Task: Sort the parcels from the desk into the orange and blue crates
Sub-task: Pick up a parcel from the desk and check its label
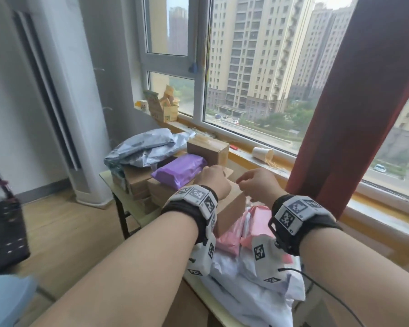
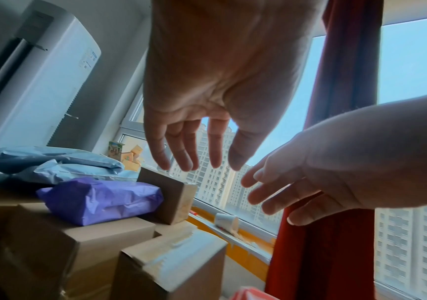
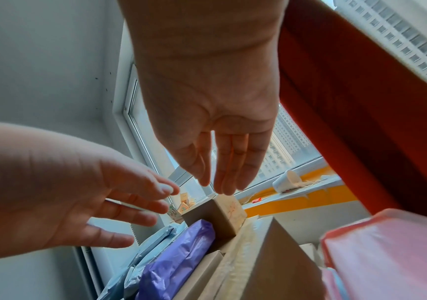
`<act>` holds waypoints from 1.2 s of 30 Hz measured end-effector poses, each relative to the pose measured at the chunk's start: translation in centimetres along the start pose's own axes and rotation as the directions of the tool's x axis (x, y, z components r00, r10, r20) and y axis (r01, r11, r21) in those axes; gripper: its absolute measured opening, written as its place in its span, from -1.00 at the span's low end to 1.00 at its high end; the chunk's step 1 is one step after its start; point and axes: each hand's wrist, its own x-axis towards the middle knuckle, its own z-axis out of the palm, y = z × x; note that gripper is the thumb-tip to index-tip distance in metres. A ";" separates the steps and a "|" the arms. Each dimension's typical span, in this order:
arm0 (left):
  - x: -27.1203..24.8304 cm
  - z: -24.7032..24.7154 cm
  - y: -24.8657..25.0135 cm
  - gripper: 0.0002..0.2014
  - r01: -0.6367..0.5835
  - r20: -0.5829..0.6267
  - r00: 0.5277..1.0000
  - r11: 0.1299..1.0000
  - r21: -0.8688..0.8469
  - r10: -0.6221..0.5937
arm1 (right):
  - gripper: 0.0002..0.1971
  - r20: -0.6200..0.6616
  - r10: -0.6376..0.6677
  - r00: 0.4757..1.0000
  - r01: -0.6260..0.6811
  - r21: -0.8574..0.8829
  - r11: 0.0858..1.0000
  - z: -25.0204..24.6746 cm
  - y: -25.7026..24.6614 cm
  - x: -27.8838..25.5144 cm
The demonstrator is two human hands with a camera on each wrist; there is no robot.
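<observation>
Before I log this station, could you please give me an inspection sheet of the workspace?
Surface: desk, crowded with parcels.
Job's things: cardboard boxes, purple bag, grey bags, pink bags, white bags; crates not seen.
Clutter: tipped paper cup on sill.
Hands: left hand and right hand open above boxes, holding nothing.
Cables: black wire at right wrist.
Surroundings: window, red curtain, air conditioner.

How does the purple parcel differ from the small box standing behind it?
The purple parcel is a soft, crinkled plastic bag; the small box is rigid brown cardboard with taped seams. The purple parcel lies flat on top of other cartons, while the small box stands taller than it. The purple parcel is rounded and bulging; the small box has sharp, square edges. Both sit in the desk pile, side by side, and neither is held: both hands hover open nearby.
</observation>
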 end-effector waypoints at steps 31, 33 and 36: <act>15.6 10.3 -4.0 0.06 -0.089 0.525 0.849 0.996 0.028 0.061 | -0.76 -0.060 0.344 0.937 -0.347 -0.047 0.937 5.1 7.3 13.5; 15.7 10.5 -4.0 0.01 -0.100 0.538 0.841 0.993 0.058 0.054 | -0.73 -0.060 0.357 0.932 -0.359 -0.042 0.932 5.4 7.3 13.3; 16.0 10.6 -4.0 0.00 -0.114 0.541 0.838 0.993 0.037 0.076 | -0.72 -0.060 0.377 0.924 -0.379 -0.031 0.925 5.7 7.3 13.0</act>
